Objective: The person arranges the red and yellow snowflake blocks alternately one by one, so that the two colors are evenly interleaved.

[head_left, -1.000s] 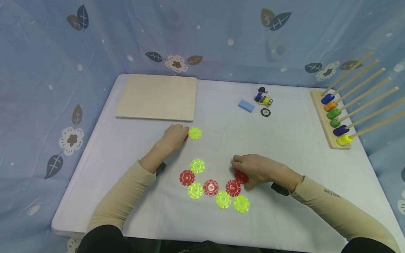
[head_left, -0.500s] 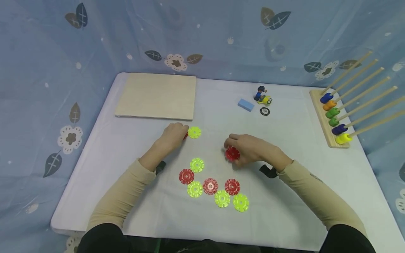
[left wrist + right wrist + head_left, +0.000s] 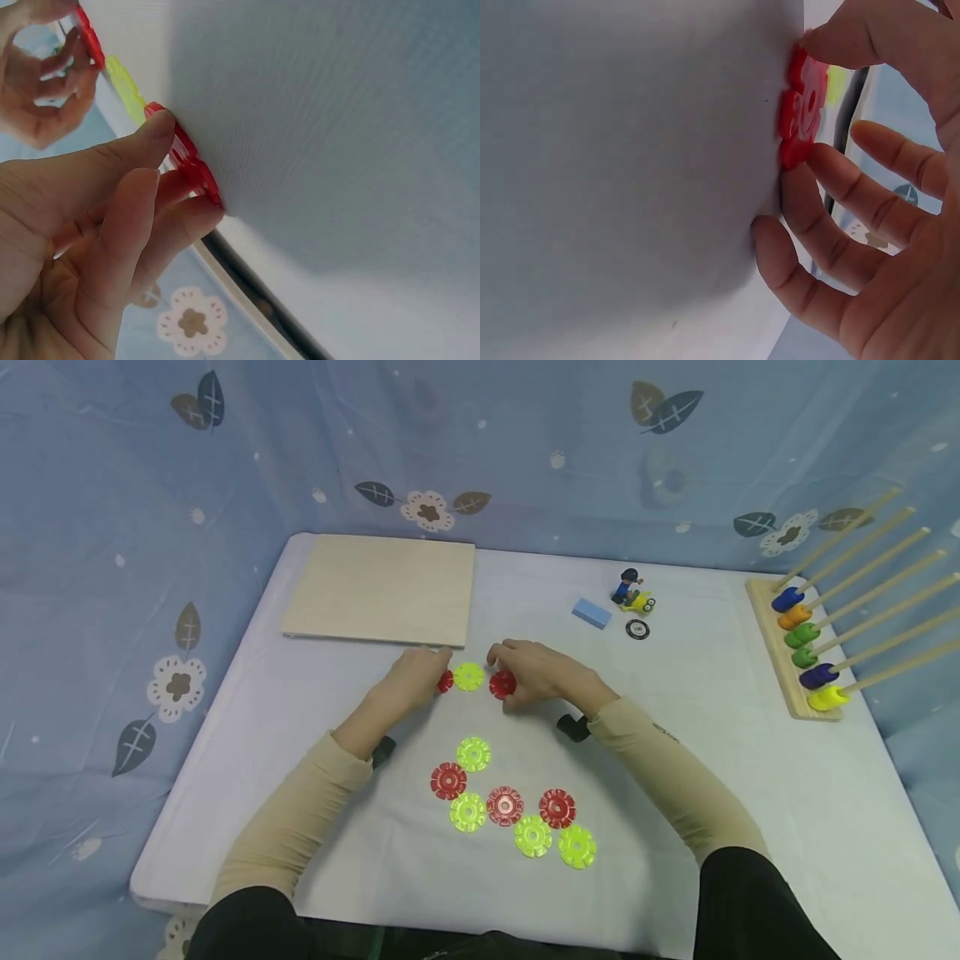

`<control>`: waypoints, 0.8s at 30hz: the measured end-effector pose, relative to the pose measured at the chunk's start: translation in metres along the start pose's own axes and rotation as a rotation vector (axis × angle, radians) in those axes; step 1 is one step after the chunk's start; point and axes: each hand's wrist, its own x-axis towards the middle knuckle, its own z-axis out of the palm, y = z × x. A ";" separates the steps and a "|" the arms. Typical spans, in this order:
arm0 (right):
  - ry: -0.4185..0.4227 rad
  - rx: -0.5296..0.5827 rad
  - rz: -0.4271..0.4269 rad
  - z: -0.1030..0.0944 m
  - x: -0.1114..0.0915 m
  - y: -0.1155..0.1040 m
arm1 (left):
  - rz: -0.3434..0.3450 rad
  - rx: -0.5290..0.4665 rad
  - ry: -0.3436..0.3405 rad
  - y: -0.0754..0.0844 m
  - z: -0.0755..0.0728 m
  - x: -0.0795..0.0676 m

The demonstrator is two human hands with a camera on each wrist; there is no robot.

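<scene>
My left hand [image 3: 411, 678] pinches a red notched disc [image 3: 184, 154] between thumb and fingers, low over the white tabletop. Just right of it lies a yellow-green notched disc [image 3: 468, 677]. On that disc's other side my right hand [image 3: 536, 672] holds a second red disc [image 3: 804, 109] by its edges, thumb on one side and fingertips on the other. Nearer the body several more discs rest flat in a joined-looking zigzag, among them a red disc [image 3: 448, 781], a yellow-green disc [image 3: 473, 754] and another red disc [image 3: 557, 808].
A pale wooden board [image 3: 382, 589] lies behind the left hand. Toward the back right are a blue block [image 3: 592, 613], a black-and-white round chip [image 3: 637, 629] and a toy figure [image 3: 627, 587] with a small yellow vehicle. A wooden peg rack [image 3: 795, 652] with coloured beads stands at the right edge.
My right hand has lifted a red disc from the right end of the near group and carried it up and left, beside the far yellow-green disc. The left hand has stayed in place.
</scene>
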 end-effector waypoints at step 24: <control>-0.028 -0.190 -0.072 -0.010 -0.009 -0.024 | -0.010 0.023 -0.029 0.002 -0.003 -0.001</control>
